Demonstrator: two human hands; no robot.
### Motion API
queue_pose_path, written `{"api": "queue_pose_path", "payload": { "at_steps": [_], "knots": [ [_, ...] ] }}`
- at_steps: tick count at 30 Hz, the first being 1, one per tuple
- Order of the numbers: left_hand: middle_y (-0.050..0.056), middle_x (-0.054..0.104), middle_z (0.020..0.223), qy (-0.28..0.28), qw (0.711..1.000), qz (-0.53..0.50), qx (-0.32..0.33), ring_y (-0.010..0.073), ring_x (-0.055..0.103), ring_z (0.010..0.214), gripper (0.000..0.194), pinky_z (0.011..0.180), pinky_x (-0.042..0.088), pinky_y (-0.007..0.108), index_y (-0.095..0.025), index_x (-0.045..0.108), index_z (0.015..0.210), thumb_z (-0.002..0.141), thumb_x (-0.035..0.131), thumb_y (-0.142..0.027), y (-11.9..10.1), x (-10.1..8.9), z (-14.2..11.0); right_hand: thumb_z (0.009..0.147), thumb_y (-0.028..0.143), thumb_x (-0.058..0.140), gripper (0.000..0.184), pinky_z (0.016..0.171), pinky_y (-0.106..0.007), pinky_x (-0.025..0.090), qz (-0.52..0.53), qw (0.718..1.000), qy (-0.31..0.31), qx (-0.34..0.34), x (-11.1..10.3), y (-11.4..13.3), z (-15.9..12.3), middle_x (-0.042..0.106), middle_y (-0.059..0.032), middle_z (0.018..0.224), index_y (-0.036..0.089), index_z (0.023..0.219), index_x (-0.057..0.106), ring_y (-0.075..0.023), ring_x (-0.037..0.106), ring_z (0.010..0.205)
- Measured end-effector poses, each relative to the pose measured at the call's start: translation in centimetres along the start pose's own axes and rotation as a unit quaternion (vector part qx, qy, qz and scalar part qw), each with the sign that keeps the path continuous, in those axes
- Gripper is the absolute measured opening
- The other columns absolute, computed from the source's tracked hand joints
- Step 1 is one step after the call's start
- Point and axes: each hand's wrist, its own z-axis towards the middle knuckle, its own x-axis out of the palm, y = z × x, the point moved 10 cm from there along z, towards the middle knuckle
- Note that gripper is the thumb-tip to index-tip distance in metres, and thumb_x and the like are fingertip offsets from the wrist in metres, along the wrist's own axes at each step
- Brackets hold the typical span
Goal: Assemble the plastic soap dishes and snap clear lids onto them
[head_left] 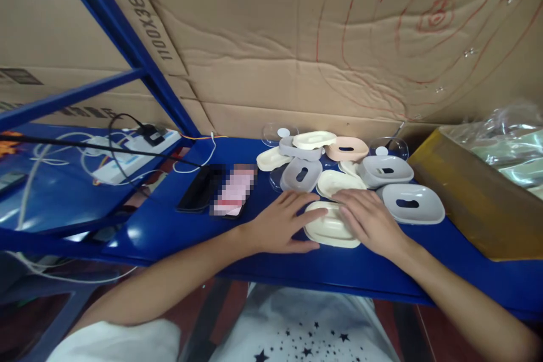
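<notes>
In front of me on the blue table lies a cream oval plastic dish [333, 232] with a raised middle. My left hand [285, 223] rests at its left side, fingers spread, the index finger across its top and the thumb along the near edge. My right hand [375, 219] lies over its right side with fingers stretched out. Just behind it is another cream oval piece [339, 182]. A grey oval piece [300, 175] with a dark slot sits past my left fingertips. Right of my right hand stands a grey slotted dish [416, 205].
More cream, grey and peach pieces [348, 149] and clear plastic ovals [275, 133] lie farther back. A phone [235, 191] and black case [201, 189] lie left. A box [470, 198] with plastic bags stands right. Cables and a power strip [136, 158] lie beyond the blue frame [106, 17].
</notes>
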Motion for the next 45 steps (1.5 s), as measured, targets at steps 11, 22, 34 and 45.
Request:
{"api": "queue_pose_path", "payload": {
  "at_steps": [11,22,34,45],
  "knots": [
    [0.019,0.062,0.152,0.084,0.996,0.002,-0.013,0.0373,0.063,0.133,0.073,0.113,0.050,0.052,-0.018,0.051,0.158,0.101,0.073,-0.059,-0.4,2.0,-0.5,0.115,0.033,0.046,0.036,0.115,-0.057,0.052,-0.022,0.994,0.027,0.099,0.6,-5.0,-0.2,0.072,-0.0159,0.147,0.020,0.143,0.065,-0.0335,0.065,0.141],
    [0.025,0.044,0.166,-0.029,0.973,0.091,-0.210,0.0497,0.047,0.151,0.050,0.115,0.046,0.066,-0.022,0.063,0.148,0.105,0.071,-0.047,5.1,-1.5,-0.6,0.112,0.035,0.056,0.038,0.111,-0.053,0.049,0.008,0.998,0.060,-0.025,0.4,1.2,0.0,0.073,-0.0139,0.146,0.024,0.147,0.064,-0.0322,0.066,0.135],
    [0.015,0.065,0.136,-0.130,0.971,-0.034,-0.198,0.0306,0.065,0.133,0.016,0.114,0.056,0.048,-0.019,0.064,0.109,0.100,0.073,-0.029,6.2,-3.8,-1.0,0.110,0.039,0.058,0.061,0.113,-0.056,0.048,-0.003,1.000,-0.006,-0.011,-1.4,1.6,-0.1,0.064,-0.0153,0.156,0.030,0.168,0.041,-0.0371,0.063,0.139],
    [0.016,0.053,0.153,-0.059,0.969,-0.234,-0.048,0.0314,0.054,0.149,0.034,0.120,0.052,0.053,-0.025,0.052,0.119,0.091,0.071,-0.020,2.2,-2.2,-0.3,0.107,0.049,0.065,0.070,0.125,-0.064,0.041,0.011,0.998,0.041,-0.045,-1.4,1.4,0.0,0.045,-0.0165,0.172,0.032,0.169,0.037,-0.0413,0.045,0.158]
  ]
}}
